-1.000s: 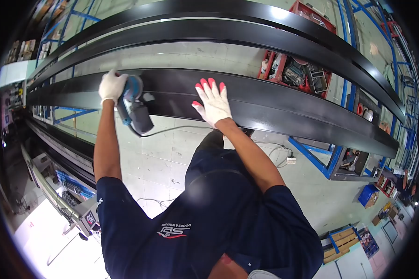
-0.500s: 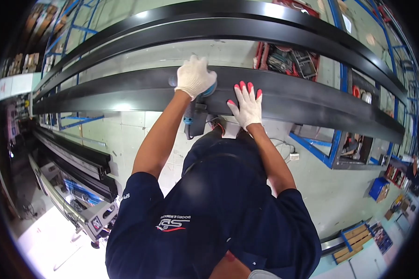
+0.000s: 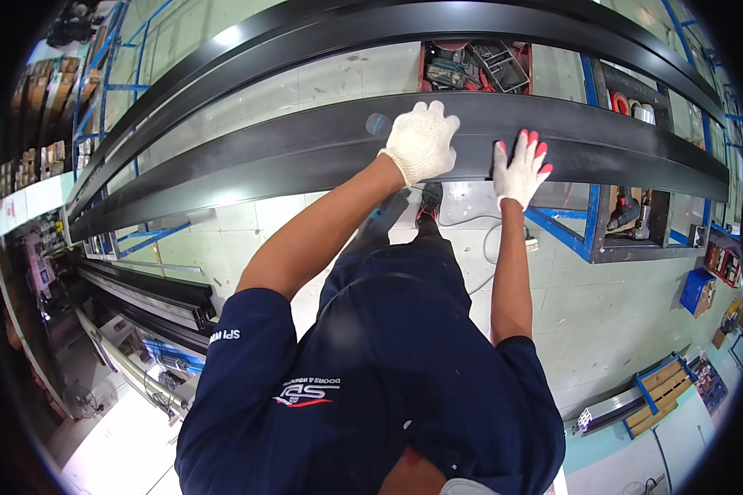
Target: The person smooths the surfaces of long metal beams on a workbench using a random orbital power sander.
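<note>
My left hand [image 3: 421, 144], in a white knit glove, is closed over the top of a power sander [image 3: 378, 124]. A round grey and teal end of the sander shows left of the glove. Its dark body, blurred, reaches below the profile's near edge, and the glove hides the middle. Under it lies a long black metal profile [image 3: 305, 140] with dull, hazy patches on its face. My right hand [image 3: 522, 169], gloved in white with red fingertips, lies flat on the profile with its fingers spread.
More black profiles [image 3: 371, 51] run across beyond this one. A red toolbox [image 3: 475, 68] full of tools sits on the floor behind. Blue metal frames [image 3: 590, 223] stand at the right, with drills [image 3: 625, 210] on a shelf. A cable and socket block [image 3: 531, 244] lie near my feet.
My left hand and the sander have moved to the right along the profile. My right hand has shifted right too, still flat. The whole view has shifted a little.
</note>
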Available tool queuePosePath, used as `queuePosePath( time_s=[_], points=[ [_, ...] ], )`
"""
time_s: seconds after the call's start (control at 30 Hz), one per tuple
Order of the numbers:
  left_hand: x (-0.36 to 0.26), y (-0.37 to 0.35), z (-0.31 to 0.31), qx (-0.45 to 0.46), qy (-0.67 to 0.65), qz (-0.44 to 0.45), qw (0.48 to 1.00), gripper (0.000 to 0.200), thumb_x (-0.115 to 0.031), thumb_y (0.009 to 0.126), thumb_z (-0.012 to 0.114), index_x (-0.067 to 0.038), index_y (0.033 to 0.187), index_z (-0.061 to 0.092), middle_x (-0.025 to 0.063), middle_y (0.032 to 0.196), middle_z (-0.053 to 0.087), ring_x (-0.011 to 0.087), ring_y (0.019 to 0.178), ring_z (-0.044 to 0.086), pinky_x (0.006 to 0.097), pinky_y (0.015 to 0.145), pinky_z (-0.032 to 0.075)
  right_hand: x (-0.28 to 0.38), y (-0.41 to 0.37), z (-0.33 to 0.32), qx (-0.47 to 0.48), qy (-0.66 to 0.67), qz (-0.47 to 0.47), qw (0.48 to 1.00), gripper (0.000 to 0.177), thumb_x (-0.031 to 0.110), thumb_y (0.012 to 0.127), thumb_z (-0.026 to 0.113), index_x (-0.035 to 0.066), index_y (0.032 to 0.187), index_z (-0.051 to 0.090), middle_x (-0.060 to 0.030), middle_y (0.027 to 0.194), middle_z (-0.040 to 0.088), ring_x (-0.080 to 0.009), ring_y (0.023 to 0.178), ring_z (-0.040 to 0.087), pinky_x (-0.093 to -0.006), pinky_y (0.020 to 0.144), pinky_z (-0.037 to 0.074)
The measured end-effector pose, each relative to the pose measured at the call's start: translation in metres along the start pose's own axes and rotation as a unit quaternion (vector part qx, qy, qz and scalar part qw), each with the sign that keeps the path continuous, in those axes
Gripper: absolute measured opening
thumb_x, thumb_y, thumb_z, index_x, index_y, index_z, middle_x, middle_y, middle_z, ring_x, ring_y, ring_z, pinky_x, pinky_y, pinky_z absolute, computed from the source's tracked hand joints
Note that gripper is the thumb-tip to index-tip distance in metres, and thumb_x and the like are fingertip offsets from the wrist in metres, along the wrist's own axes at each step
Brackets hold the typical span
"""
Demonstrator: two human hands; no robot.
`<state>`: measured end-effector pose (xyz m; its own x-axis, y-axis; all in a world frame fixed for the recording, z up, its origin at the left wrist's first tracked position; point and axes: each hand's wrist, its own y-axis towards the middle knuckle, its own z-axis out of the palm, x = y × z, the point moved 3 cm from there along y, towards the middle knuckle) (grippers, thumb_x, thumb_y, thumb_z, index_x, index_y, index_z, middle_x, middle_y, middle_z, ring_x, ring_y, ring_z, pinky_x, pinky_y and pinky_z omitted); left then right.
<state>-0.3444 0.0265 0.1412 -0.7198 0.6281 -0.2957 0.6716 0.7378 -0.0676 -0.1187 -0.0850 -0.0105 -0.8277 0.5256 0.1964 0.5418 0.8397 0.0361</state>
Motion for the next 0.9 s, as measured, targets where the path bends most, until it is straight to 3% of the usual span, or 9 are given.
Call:
queuePosePath(
  time_s=[0.17,0.3,0.4,0.43,0.53,0.77,0.9],
  points=[
    [0.022,-0.048,-0.014,0.011,-0.009,-0.004,1.0,0.024,-0.023,0.087,0.076,-0.009,0.106,0.077,0.0173,0.109,0.069,0.0366,0.108,0.071,0.0504,0.088,0.063,-0.031,-0.003,-0.007,0.002,0.015,0.048,0.999,0.082,0.064,0.114,0.049,0.015,0.179,0.038,-0.0129,0.188,0.03,-0.0384,0.176,0.019,-0.0668,0.139,0.006],
    [0.081,-0.105,-0.031,0.001,0.013,-0.086,0.996,0.024,-0.024,0.086,0.077,-0.012,0.106,0.077,0.0138,0.109,0.069,0.0363,0.108,0.071,0.05,0.09,0.062,-0.028,-0.006,-0.007,-0.008,0.009,0.05,0.999,0.079,0.062,0.116,0.048,0.015,0.178,0.039,-0.0128,0.188,0.03,-0.0393,0.175,0.019,-0.0653,0.139,0.007],
    [0.14,-0.153,-0.047,-0.042,0.016,-0.16,0.986,0.022,-0.025,0.085,0.077,-0.011,0.102,0.076,0.0153,0.105,0.069,0.0394,0.102,0.072,0.0511,0.089,0.061,-0.025,-0.006,-0.003,-0.033,0.004,0.054,0.998,0.078,0.062,0.116,0.049,0.015,0.178,0.041,-0.0141,0.188,0.03,-0.0408,0.175,0.02,-0.0667,0.139,0.008],
    [0.162,-0.169,-0.053,-0.042,0.018,-0.186,0.982,0.022,-0.024,0.085,0.077,-0.01,0.102,0.076,0.0159,0.104,0.069,0.0401,0.101,0.072,0.0511,0.089,0.061,-0.023,-0.007,-0.001,-0.046,0.012,0.058,0.997,0.078,0.061,0.114,0.051,0.013,0.176,0.043,-0.0171,0.186,0.035,-0.0449,0.173,0.024,-0.0703,0.137,0.012],
    [0.23,-0.219,-0.07,-0.059,0.028,-0.241,0.968,0.022,-0.025,0.085,0.078,-0.01,0.101,0.076,0.0175,0.104,0.07,0.0414,0.101,0.072,0.0511,0.09,0.061,-0.015,-0.01,0.0,-0.063,0.043,0.087,0.993,0.074,0.056,0.116,0.053,0.013,0.175,0.045,-0.0157,0.185,0.036,-0.0457,0.172,0.026,-0.0696,0.136,0.019],
    [0.402,-0.329,-0.103,-0.063,0.061,-0.439,0.894,0.031,-0.034,0.088,0.075,-0.011,0.108,0.079,0.0225,0.115,0.075,0.0451,0.112,0.074,0.0513,0.099,0.06,0.004,-0.021,0.009,-0.083,0.041,0.126,0.988,0.069,0.052,0.119,0.048,0.009,0.173,0.047,-0.0177,0.185,0.036,-0.047,0.171,0.027,-0.0595,0.138,0.024],
    [0.483,-0.381,-0.112,-0.077,0.078,-0.476,0.873,0.033,-0.036,0.088,0.076,-0.012,0.109,0.081,0.022,0.112,0.077,0.0452,0.111,0.075,0.0518,0.098,0.06,0.012,-0.031,0.012,-0.066,0.054,0.121,0.989,0.072,0.053,0.12,0.044,0.007,0.176,0.042,-0.0199,0.186,0.032,-0.0446,0.173,0.022,-0.0535,0.14,0.022]
  ],
)
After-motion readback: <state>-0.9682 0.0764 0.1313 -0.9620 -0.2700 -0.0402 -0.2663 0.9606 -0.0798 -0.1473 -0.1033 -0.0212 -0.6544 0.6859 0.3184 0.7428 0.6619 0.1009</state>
